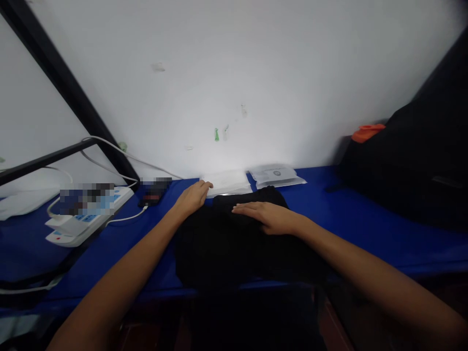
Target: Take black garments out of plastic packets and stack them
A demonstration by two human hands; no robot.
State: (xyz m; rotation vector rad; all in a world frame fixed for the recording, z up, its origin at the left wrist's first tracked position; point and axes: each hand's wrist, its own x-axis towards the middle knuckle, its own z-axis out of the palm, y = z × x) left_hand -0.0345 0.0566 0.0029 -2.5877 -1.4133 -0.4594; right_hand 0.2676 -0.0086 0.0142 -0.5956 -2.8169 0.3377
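A piece of black cloth (219, 248), which looks like a garment, lies folded over the front of the blue table, its far edge bunched up in a ridge. My right hand (268, 218) rests palm down on the upper part of the cloth, with fingers stretched toward the left. At the cloth's far left corner is my left hand (193, 197), back upward, fingers slightly bent and nothing visible in them. Its fingertips are close to a white plastic packet (228, 181). The left thumb is hidden.
Beside that packet, against the wall, lies another translucent packet (276, 174). A phone (155, 191) on a charging cable and a white power strip (78, 231) are at the left. A large black bag (413, 165) with an orange item (367, 132) stands right. Black metal frame bars (54, 66) rise at left.
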